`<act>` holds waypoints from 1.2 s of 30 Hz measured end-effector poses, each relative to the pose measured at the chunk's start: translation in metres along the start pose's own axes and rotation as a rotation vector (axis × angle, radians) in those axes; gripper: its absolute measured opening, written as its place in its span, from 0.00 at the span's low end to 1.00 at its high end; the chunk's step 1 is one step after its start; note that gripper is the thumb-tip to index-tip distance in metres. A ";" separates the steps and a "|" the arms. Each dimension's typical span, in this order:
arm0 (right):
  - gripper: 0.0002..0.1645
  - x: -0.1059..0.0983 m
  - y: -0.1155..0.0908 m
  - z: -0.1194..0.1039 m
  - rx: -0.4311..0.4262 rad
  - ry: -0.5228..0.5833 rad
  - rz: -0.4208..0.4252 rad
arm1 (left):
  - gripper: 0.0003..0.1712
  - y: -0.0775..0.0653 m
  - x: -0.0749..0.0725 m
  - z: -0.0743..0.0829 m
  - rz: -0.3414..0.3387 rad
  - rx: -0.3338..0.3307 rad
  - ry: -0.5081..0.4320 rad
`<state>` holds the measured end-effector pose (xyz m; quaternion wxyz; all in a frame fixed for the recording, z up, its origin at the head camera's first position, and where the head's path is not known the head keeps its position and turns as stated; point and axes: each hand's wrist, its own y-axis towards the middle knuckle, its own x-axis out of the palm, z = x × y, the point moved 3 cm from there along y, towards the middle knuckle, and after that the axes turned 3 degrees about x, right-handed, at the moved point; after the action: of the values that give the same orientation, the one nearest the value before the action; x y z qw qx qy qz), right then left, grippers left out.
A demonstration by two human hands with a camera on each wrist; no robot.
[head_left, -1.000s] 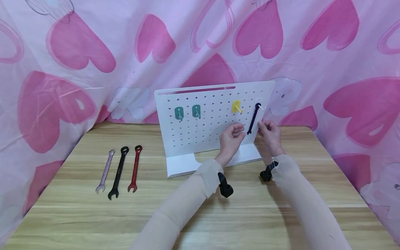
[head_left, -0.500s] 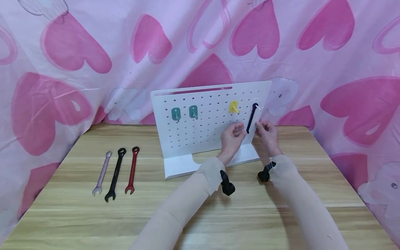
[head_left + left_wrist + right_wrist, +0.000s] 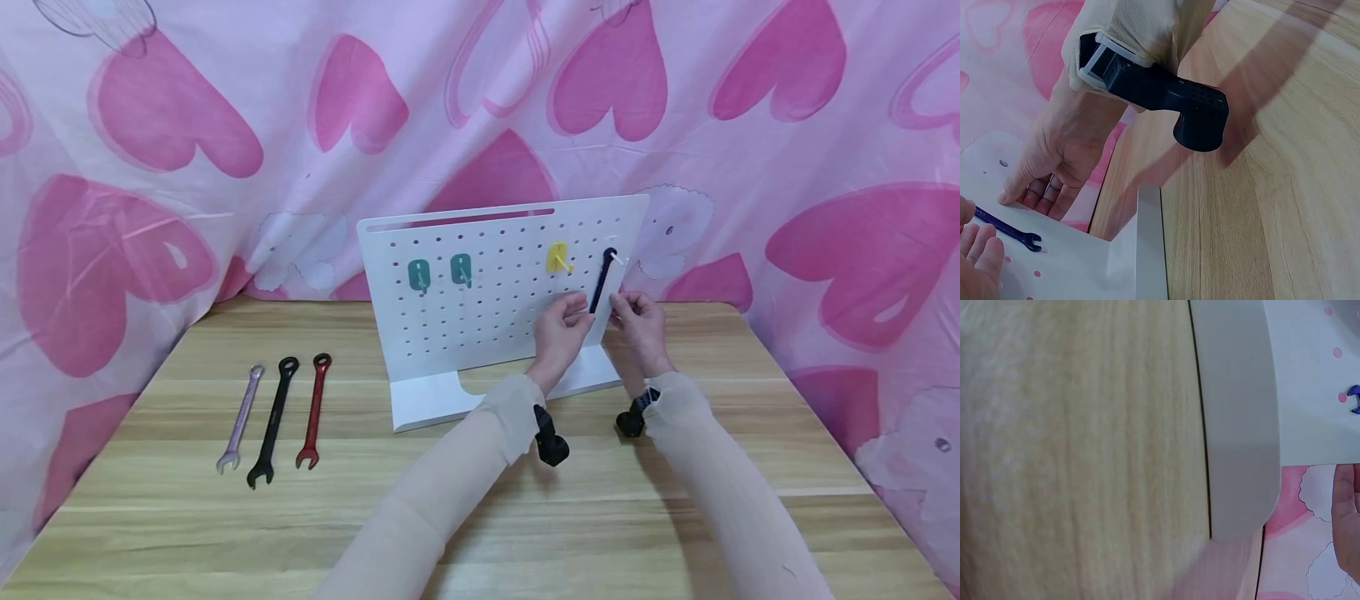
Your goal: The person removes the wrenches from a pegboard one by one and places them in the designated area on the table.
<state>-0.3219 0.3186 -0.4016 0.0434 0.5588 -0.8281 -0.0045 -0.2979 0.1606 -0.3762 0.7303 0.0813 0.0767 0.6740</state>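
A small dark blue combination wrench (image 3: 602, 282) hangs by its ring end from a white hook (image 3: 617, 257) at the right of the white pegboard (image 3: 502, 308). Its open end shows in the left wrist view below the fingers. Just left of the wrench, my left hand (image 3: 558, 337) has its fingers loosely bent, fingertips right beside the shank. My right hand (image 3: 641, 329) pinches the board's right edge, thumb at the front and fingers behind. Only part of that hand (image 3: 1347, 531) appears in the right wrist view.
Left of the board, a silver wrench (image 3: 240, 421), a larger black wrench (image 3: 273, 425) and a red wrench (image 3: 313, 412) lie on the wooden table (image 3: 187, 533). Two green hooks (image 3: 419, 273) and a yellow hook (image 3: 557, 257) sit on the board. A heart-patterned curtain (image 3: 285, 192) hangs behind.
The head view has shifted slightly, moving the scene left. My left hand has come a little closer to the hanging wrench, now covering its lower end. The right hand stays at the board's edge.
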 end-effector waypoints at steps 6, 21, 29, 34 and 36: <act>0.08 0.000 0.001 0.001 0.010 0.008 0.020 | 0.20 0.002 0.004 -0.001 0.003 -0.006 0.014; 0.11 0.000 -0.001 0.000 0.026 -0.037 -0.010 | 0.23 0.005 0.010 -0.004 -0.034 -0.001 0.013; 0.09 0.001 0.000 0.001 0.005 0.007 -0.003 | 0.24 0.005 0.016 -0.004 -0.048 -0.022 0.032; 0.06 0.001 -0.002 -0.001 0.015 0.013 -0.007 | 0.24 0.006 0.018 -0.003 -0.056 -0.023 0.043; 0.06 0.001 -0.003 -0.004 0.019 0.019 -0.006 | 0.25 0.006 0.019 -0.003 -0.059 -0.020 0.051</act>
<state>-0.3192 0.3163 -0.3981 0.0462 0.5616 -0.8261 0.0084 -0.3026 0.1798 -0.3777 0.7482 0.0542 0.0908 0.6549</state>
